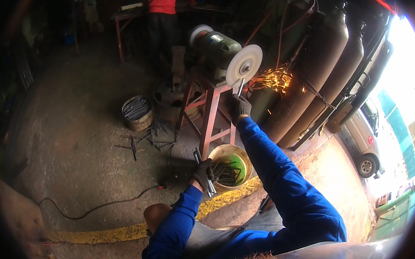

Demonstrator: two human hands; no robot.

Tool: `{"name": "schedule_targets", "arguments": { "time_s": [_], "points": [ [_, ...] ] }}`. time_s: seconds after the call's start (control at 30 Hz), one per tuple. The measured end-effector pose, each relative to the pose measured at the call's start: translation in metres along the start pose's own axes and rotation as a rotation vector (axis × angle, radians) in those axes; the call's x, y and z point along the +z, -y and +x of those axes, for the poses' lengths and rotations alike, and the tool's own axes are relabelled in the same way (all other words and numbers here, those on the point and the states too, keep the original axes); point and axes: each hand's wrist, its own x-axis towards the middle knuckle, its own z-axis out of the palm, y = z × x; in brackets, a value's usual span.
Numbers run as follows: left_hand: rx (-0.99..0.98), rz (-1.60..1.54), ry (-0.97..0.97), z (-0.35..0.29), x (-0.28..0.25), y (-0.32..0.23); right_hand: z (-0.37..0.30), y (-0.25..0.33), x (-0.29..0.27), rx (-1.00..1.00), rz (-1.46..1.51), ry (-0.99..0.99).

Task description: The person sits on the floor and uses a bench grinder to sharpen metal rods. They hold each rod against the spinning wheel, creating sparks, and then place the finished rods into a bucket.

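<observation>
My right hand (240,108), in a dark glove, is closed around a short steel rod (241,87). The rod's far end meets the lower edge of the pale grinding wheel (236,63), and orange sparks (276,79) fly off to the right. The wheel sits on the near end of a green bench grinder (217,48), mounted on a red metal stand (210,115). Lower and to the left, my gloved left hand (202,174) grips several short ribbed steel rods (211,188). They are beside a pale bucket (245,156) holding more dark rods.
Another bucket (138,123) full of rods stands left of the stand, with loose rods (154,136) scattered around it. A black cable (98,208) crosses the floor. Tall gas cylinders (317,66) lean at the right. A person in red (162,1) is at a table behind.
</observation>
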Motion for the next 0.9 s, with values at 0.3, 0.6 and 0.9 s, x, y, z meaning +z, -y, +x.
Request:
{"name": "schedule_targets", "arguments": {
  "time_s": [0.3,0.6,0.9],
  "points": [
    [0.0,0.046,-0.042,-0.003,0.008,-0.001,0.006,-0.012,-0.031,-0.528,-1.383,0.168],
    [0.01,0.051,0.014,0.009,0.009,0.002,-0.002,0.032,-0.038,-0.778,-1.481,0.22],
    [0.012,0.022,-0.048,-0.006,0.009,-0.002,-0.024,0.057,-0.007,-0.216,-1.186,0.282]
  ]
}}
